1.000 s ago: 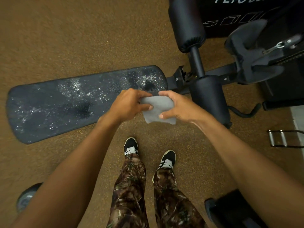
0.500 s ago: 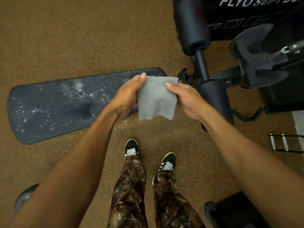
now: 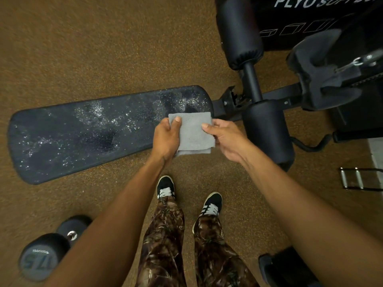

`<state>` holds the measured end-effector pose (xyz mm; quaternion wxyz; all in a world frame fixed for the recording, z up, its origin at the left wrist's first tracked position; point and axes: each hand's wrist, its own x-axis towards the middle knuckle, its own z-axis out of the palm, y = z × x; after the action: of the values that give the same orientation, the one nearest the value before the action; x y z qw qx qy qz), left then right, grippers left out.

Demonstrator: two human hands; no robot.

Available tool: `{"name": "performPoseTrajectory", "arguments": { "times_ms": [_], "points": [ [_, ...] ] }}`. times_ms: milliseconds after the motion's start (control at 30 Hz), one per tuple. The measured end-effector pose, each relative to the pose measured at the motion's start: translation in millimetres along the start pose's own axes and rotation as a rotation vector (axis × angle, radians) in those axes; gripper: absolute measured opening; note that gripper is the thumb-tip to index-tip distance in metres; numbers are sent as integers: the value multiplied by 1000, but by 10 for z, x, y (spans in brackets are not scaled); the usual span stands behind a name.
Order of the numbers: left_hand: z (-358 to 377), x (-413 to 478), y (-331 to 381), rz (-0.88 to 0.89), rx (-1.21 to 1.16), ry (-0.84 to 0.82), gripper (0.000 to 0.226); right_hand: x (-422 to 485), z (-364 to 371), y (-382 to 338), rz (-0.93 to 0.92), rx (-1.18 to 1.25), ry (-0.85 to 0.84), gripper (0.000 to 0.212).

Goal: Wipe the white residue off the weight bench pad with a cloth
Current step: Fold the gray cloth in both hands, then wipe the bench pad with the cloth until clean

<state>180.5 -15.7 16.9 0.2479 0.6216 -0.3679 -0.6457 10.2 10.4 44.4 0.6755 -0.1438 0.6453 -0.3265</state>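
Over one end of the bench pad (image 3: pixel 62 141): fingers (image 3: pixel 176 123) of left hand (image 3: pixel 165 139) and right hand (image 3: pixel 227 139) are pinching the folded cloth (image 3: pixel 191 134).
Risk: hasty sweeping may be flinging white residue (image 3: pixel 93 112) off the bench pad.

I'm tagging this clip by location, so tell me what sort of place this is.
Most likely a gym or weight room: a padded weight bench, a dumbbell on speckled rubber flooring, and a black box lettered PLYO.
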Motion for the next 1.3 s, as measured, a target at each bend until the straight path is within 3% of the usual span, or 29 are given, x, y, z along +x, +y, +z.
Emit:
{"name": "performPoseTrajectory", "arguments": {
  "times_ms": [67,167,333,467,567,633,733,867,967,1033,1100,1233,1300],
  "points": [
    [55,-50,0,61,95,47,39,-14,54,26,-14,11,62,12],
    [85,-72,-45,67,68,29,43,-10,80,76,-19,8,102,19],
    [57,-2,-241,20,-94,-67,53,42,50,286,-15,42,-4,51],
    [65,179,-377,-34,-382,-160,90,200,-40,414,-32,214,37,49],
    [141,306,-378,4,-524,-174,62,297,-83,527,-48,618,-22,57],
    [239,296,-363,7,-563,-169,41,330,-20,602,-67,653,-90,72],
    [384,265,-441,31,-484,-174,44,416,122,629,-76,685,-143,59],
    [407,339,-677,107,-340,-148,67,627,114,611,45,696,21,43],
    [275,502,-866,273,303,-73,80,817,-65,571,10,514,254,26],
    [132,642,-927,321,751,-17,71,999,-266,489,-165,342,439,26],
    [18,808,-960,421,1084,-34,67,1188,-436,393,-402,58,480,35],
    [-46,1225,-1037,540,1427,-113,73,1583,-519,523,-678,-825,456,58],
    [-67,1425,-1089,614,1493,-63,72,1785,-456,830,-602,-1302,339,67]
  ]
}}
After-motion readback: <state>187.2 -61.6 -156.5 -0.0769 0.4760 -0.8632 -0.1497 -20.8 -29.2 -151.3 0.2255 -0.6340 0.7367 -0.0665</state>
